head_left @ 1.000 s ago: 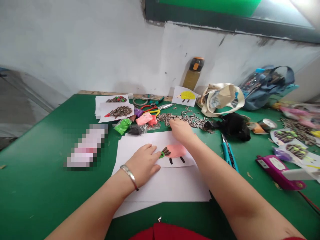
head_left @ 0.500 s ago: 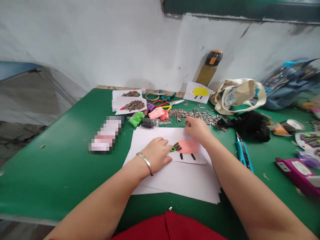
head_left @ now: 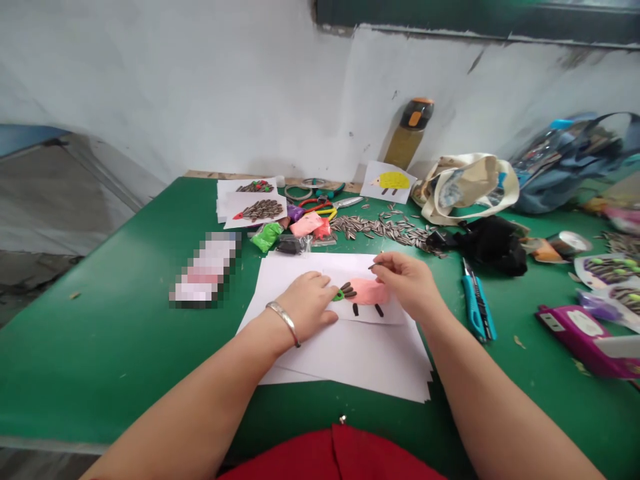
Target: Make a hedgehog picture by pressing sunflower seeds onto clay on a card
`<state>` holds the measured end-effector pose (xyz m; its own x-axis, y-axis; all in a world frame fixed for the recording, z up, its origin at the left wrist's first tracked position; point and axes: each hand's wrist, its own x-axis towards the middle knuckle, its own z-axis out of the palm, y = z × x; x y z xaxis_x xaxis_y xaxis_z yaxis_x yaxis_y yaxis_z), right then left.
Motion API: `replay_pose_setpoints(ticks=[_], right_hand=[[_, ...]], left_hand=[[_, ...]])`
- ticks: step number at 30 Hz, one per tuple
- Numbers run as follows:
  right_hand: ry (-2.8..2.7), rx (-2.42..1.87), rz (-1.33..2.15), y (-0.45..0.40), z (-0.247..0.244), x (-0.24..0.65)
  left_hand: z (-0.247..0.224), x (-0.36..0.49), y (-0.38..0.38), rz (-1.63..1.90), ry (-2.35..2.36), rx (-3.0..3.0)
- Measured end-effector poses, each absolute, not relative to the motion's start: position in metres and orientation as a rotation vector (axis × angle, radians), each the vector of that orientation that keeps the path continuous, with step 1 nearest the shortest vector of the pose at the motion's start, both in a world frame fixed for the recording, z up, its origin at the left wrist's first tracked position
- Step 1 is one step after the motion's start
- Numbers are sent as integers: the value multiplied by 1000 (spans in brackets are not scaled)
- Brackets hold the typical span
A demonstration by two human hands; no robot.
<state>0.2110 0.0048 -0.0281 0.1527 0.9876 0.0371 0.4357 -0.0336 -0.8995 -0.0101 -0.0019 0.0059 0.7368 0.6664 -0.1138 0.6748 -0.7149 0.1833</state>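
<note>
My left hand (head_left: pixel 311 308) lies flat on the left part of a small white card, its fingers stretched out beside a green clay head. The card carries a pink clay body (head_left: pixel 367 291) with two black legs, and several sunflower seeds (head_left: pixel 347 290) stick in it behind the head. Over the body's right end, my right hand (head_left: pixel 407 280) pinches a dark sunflower seed (head_left: pixel 372 267) between thumb and fingertips. Beneath the card are larger sheets of white paper (head_left: pixel 320 357). A strip of loose sunflower seeds (head_left: pixel 385 229) lies just beyond the paper.
Clay packets, green (head_left: pixel 267 236) and black (head_left: pixel 290 245), lie behind the paper near pliers (head_left: pixel 327 213). Seed-covered hedgehog cards (head_left: pixel 257 210) are at back left, a blurred phone-like object (head_left: pixel 206 270) at left. A blue utility knife (head_left: pixel 477 307) and purple box (head_left: pixel 585 340) are at right.
My right hand has come back from the loose seeds to above the pink body, now pinching a seed. My left hand stays on the card. The view has shifted slightly.
</note>
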Motion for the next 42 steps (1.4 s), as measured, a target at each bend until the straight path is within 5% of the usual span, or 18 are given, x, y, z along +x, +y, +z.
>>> replay_pose_setpoints(ticks=[14,42], right_hand=[[-1309,-1505,930,34,-56,211],[-1622,-1530,823,15,-36,204]], left_hand=[[2,-6,-3,-29,1139,2728],[0,-6,-1,-5,1130,2729]])
